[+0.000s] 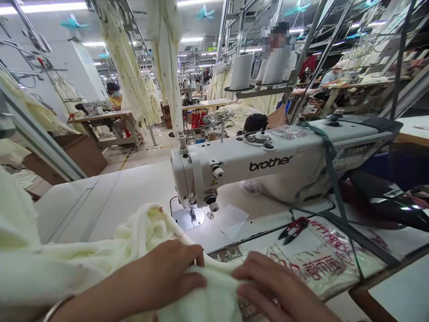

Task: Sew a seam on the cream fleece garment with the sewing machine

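Note:
A pale yellow fabric piece (137, 241) lies bunched on the sewing table (134, 188) in front of me. My left hand (174, 268) is closed on a fold of this fabric, fingers curled over its edge. My right hand (268, 284) pinches the same fabric just to the right, fingers pressed together. A white Brother sewing machine (268, 163) stands behind the hands, its needle and presser foot (193, 214) a short way beyond the fabric's far edge.
Red-handled thread snips (292, 229) lie right of the needle plate beside a printed plastic bag (321, 259). A small paper slip (233, 220) sits under the machine arm. Thread cones (241, 71), hanging garments (164, 58) and other workers at tables fill the background.

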Action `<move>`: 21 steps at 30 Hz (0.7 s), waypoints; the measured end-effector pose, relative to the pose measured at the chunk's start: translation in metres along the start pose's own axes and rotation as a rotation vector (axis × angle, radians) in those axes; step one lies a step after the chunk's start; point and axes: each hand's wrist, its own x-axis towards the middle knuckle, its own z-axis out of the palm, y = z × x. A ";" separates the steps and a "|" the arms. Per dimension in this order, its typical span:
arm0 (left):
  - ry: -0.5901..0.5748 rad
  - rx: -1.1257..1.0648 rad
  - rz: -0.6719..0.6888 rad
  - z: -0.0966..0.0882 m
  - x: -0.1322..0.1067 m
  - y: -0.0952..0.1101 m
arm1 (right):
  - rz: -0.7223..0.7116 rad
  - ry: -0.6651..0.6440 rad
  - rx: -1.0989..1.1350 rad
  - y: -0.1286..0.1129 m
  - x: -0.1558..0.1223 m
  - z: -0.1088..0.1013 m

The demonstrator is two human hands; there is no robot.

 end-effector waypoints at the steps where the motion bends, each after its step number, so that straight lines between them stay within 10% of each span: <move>1: 0.007 0.057 -0.027 0.002 0.005 0.001 | 0.038 0.005 -0.033 0.000 0.007 0.003; 12: 0.159 0.107 0.255 0.033 0.045 -0.003 | 0.073 -0.065 -0.016 0.003 0.039 0.004; 21: 0.172 -0.336 0.054 0.011 0.031 -0.017 | 0.154 -0.406 0.459 -0.007 0.082 -0.018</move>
